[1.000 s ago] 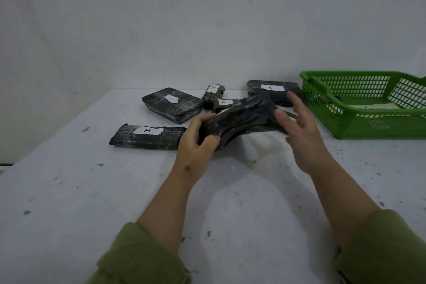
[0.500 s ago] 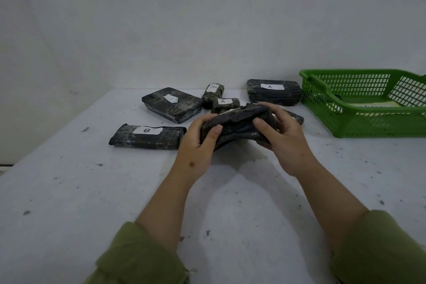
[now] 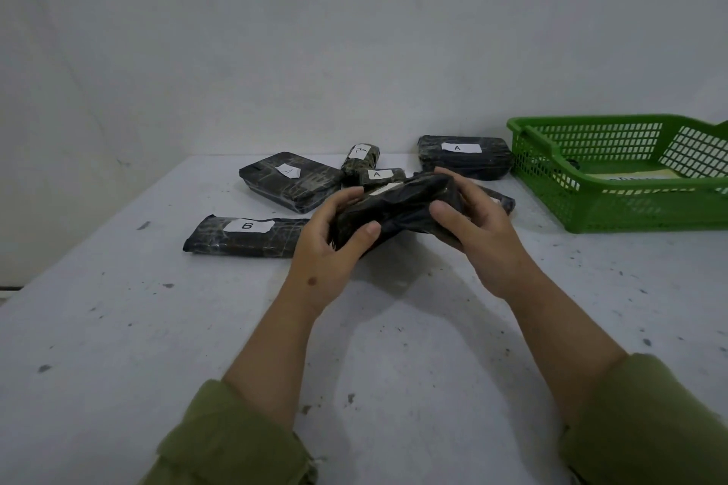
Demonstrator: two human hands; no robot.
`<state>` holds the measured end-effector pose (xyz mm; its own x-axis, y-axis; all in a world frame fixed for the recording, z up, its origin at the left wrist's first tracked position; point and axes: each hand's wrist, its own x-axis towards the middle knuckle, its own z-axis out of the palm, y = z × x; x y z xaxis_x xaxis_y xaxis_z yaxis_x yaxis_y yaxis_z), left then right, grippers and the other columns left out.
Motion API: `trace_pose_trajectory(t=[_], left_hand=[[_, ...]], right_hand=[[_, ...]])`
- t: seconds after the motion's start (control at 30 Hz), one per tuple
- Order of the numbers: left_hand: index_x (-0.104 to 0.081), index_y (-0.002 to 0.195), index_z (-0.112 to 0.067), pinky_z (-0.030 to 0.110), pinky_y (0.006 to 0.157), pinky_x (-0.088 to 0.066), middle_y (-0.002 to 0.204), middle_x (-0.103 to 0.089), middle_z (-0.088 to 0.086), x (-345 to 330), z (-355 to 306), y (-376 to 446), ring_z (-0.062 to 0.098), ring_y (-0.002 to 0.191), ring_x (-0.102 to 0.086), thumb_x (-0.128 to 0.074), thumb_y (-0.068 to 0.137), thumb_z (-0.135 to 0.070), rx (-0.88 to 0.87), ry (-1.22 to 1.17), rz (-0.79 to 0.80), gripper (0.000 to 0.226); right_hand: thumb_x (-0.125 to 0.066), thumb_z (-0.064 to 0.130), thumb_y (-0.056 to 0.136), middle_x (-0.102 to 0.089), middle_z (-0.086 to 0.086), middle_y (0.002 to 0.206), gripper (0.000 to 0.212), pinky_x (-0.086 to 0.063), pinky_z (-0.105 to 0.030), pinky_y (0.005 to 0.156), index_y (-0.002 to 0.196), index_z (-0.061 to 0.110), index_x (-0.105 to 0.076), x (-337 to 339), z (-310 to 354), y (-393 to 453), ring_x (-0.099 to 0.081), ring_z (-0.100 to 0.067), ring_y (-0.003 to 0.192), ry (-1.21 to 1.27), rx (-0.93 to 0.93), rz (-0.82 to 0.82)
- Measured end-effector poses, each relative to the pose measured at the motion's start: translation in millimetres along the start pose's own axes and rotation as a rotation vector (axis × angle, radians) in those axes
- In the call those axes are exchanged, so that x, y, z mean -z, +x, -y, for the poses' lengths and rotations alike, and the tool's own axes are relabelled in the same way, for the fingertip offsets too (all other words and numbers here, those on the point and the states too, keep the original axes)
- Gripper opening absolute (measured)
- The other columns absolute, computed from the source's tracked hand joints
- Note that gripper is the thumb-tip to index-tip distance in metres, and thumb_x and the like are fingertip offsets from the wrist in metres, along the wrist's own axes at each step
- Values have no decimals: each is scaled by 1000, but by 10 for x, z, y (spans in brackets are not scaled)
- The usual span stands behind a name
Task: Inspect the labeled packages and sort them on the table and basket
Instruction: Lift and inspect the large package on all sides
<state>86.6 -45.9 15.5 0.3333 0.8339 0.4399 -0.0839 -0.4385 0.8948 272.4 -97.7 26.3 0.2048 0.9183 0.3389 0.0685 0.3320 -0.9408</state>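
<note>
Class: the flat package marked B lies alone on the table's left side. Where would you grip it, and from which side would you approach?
Grip the package marked B across its narrow width near the middle, thumb on the near long edge, fingers on the far one, coming from above. It lies flat and long on the table, so its top and near edge are free. Its right end sits behind the left hand.

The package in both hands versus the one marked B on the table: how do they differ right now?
The held package is lifted and tilted, gripped by the left hand and right hand; the B package lies flat on the table, untouched. The B package shows its white label face up; the held package shows only a sliver of white, so its letter cannot be read. Both have dark wrapping.
</note>
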Motion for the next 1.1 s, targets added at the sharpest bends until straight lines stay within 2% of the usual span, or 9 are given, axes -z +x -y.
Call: trace_pose_trajectory(t=[0.1,0.2,0.37,0.53,0.63,0.83,0.93,1.0,1.1], left_hand=[[-62,104,-32,23,83,-51,102,-67,-8,17,-27,21,8,100,-63,-67,83,-25,0,-84,-77,23],[-62,96,-31,25,73,-56,89,-70,-13,11,-89,28,10,90,-66,-59,87,-23,66,-184,-123,13],[-62,107,-30,52,71,-57,113,-68,-2,-3,-154,23,23,103,-66,-53,81,-48,220,-400,-118,34],[-59,111,-26,54,63,-57,102,-71,-2,-34,-162,18,26,88,-71,-37,93,-49,445,-574,-116,37],[-59,114,-27,52,67,-57,107,-69,1,-40,-140,8,28,96,-68,-36,93,-51,513,-544,-90,39],[-47,128,-31,45,101,-46,121,-60,4,39,-116,20,21,115,-58,-44,98,-26,247,-151,-180,30],[-32,136,-43,32,96,-49,129,-54,3,70,-148,24,13,117,-57,-54,91,-32,83,-147,-70,51],[-28,137,-47,25,86,-53,123,-56,-1,83,-165,27,7,106,-62,-63,84,-41,53,-134,4,64],[-44,127,-48,34,82,-57,114,-61,-5,112,-133,52,9,96,-66,-67,78,-36,95,-9,-2,55]], right_hand=[[-75,50,65,-52,5,136,71,-49,-28,92,127,49,-43,29,5,-11,-55,-12,119,-111,26,61],[-79,44,66,-50,8,136,81,-48,-23,90,136,42,-37,30,8,-19,-53,-9,119,-233,91,29],[-70,47,67,-49,6,136,80,-42,-31,105,138,31,-38,105,-31,-11,-48,-9,124,-362,135,-86],[-75,35,66,-46,10,130,87,-41,-32,105,141,32,-32,126,-44,4,-44,-12,129,-173,96,-223],[-77,25,72,-52,13,121,79,-47,-40,100,138,34,-35,144,-40,17,-54,-10,115,-94,66,-263],[-79,36,69,-51,4,132,72,-45,-43,102,129,47,-40,161,-32,26,-51,-15,122,-151,104,-293],[-80,47,62,-53,8,132,75,-45,-42,102,127,47,-42,151,23,29,-51,-14,122,-215,114,-308],[-82,40,64,-59,8,119,68,-49,-35,97,123,37,-50,129,90,22,-57,-10,112,-291,125,-289],[-83,32,64,-64,7,102,52,-51,-25,85,111,28,-60,111,186,3,-61,-9,97,-361,115,-218]])
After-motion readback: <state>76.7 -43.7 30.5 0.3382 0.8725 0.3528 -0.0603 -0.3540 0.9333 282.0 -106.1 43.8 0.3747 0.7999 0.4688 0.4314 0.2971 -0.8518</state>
